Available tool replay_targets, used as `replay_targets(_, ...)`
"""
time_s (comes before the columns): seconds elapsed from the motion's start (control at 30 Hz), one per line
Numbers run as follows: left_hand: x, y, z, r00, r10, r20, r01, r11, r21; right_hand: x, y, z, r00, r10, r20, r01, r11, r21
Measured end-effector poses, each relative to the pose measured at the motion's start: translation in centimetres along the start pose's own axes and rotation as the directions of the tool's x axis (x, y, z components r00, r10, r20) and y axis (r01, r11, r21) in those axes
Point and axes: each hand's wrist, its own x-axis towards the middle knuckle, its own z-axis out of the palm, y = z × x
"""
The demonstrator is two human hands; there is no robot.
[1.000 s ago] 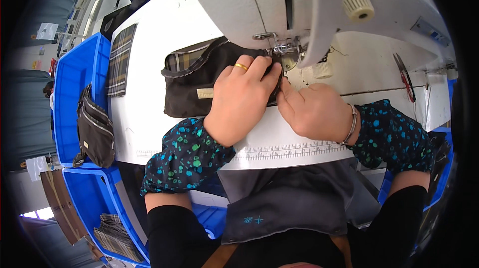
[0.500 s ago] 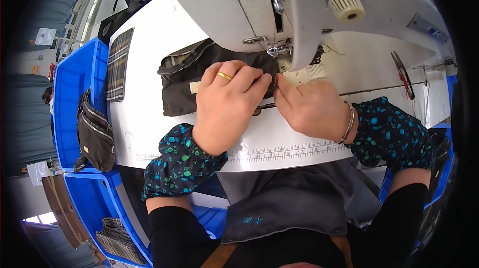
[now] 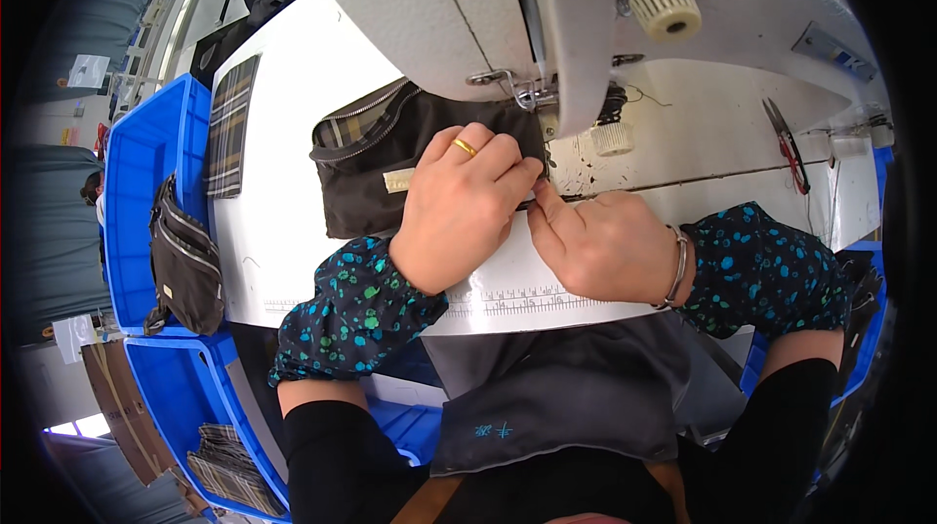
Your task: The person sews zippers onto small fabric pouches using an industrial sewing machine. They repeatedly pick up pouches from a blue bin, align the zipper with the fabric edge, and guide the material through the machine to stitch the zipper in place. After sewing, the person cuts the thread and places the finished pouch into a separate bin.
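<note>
A black fabric bag piece (image 3: pixel 366 194) with a curved zipper, a plaid lining and a small pale label lies on the white table. Its right edge is by the needle area of the sewing machine (image 3: pixel 439 17). Pressed on top of it is my left hand (image 3: pixel 459 207), a gold ring on one finger, its fingers bent and together at the right edge. My right hand (image 3: pixel 610 243) pinches the bag's near right corner, fingertips touching those of my left hand. The fingers partly hide that corner.
Red-handled scissors (image 3: pixel 789 148) lie to the right. A printed ruler (image 3: pixel 527 303) runs along the front edge. At left are a plaid piece (image 3: pixel 232 129), blue bins (image 3: pixel 127 163) and a finished-looking black waist bag (image 3: pixel 185 261). Thread scraps lie beside the presser foot.
My right hand has shifted toward me and slightly left along the bag's edge. My left hand has moved slightly right, and the bag has turned a little, showing more of its label and lining.
</note>
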Motion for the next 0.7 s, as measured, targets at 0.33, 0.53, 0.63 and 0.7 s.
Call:
replay_targets(0.33,1.4,-2.4,1.2,0.995,0.002,-0.102,0.007,0.996,0.089,0.7,1.7,1.3,0.983,0.164,0.076,-0.160,0.985,-0.063)
replay_targets(0.53,1.1,-2.0,0.8,0.994,-0.007,-0.110,0.017,0.996,0.086,1.0,1.8,0.8,0.989,0.147,0.033,-0.147,0.989,-0.009)
replay_targets(0.63,1.1,-2.2,1.0,0.995,-0.022,-0.100,0.026,0.999,0.040,1.0,1.8,0.8,0.989,0.147,0.033,-0.148,0.989,0.003)
replay_targets(0.7,1.1,-2.5,1.1,0.992,-0.019,-0.127,0.020,1.000,0.012,1.0,1.7,0.8,0.989,0.145,0.027,-0.145,0.989,0.001)
